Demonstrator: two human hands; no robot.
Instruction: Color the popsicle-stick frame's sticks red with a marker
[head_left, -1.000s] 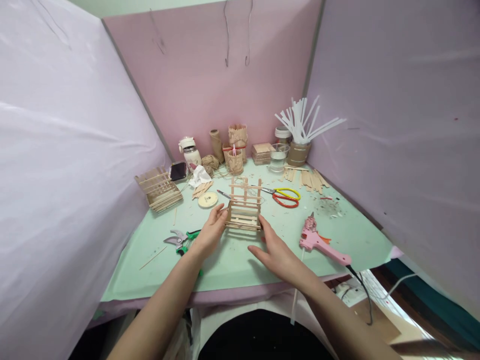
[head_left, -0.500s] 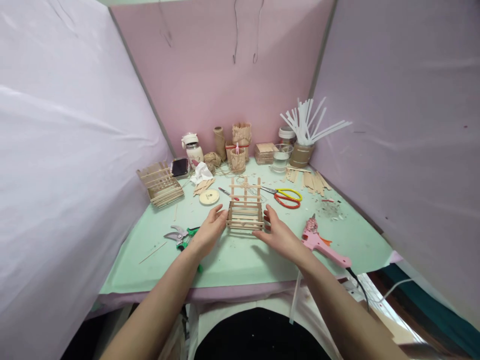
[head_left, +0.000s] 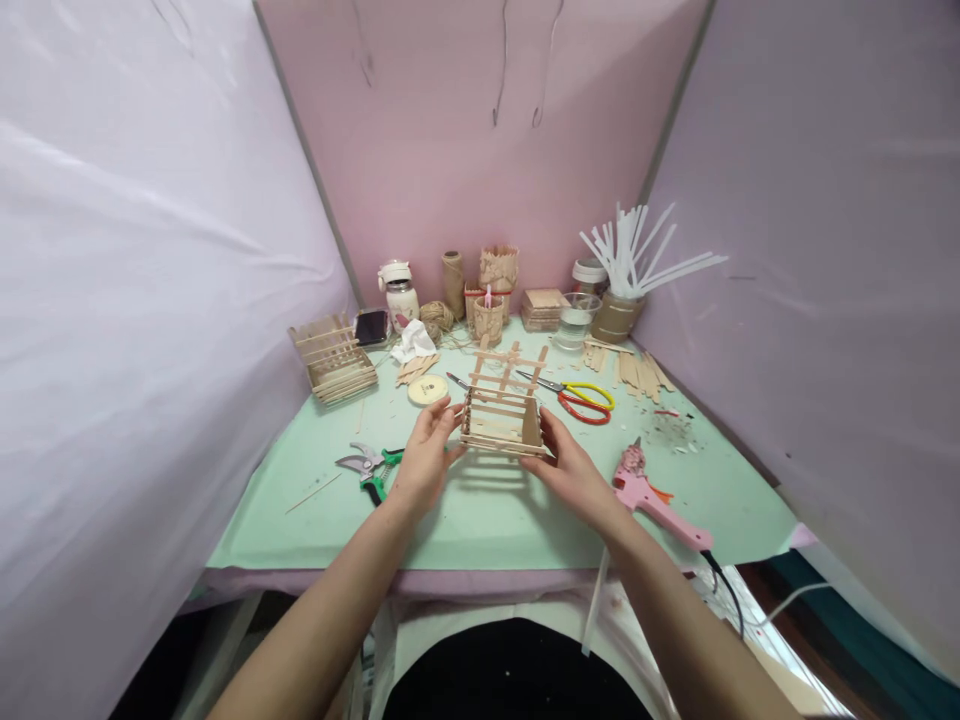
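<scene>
A small open frame of wooden craft sticks [head_left: 501, 428], with a lattice back, is tilted in the middle of the green table, its shadow below it. My left hand [head_left: 429, 450] has its fingers at the frame's left end. On the right end, my right hand [head_left: 568, 462] grips the frame with fingers behind and thumb at the lower front edge. Green-handled pruning shears [head_left: 369, 468] lie left of my left hand. A pink glue gun [head_left: 658, 503] rests to the right of my right hand.
A larger stick frame [head_left: 337, 365] stands at the left. Yellow and red scissors [head_left: 581, 398], a round lid [head_left: 427, 390] and loose sticks [head_left: 641, 375] lie farther back. Along the back are a thermos [head_left: 401, 295], twine [head_left: 436, 318] and a water bowl [head_left: 576, 322].
My hands have closed onto both ends of the stick frame, which is now turned and tilted. The whole view has shifted, with the table's things appearing slightly farther right.
</scene>
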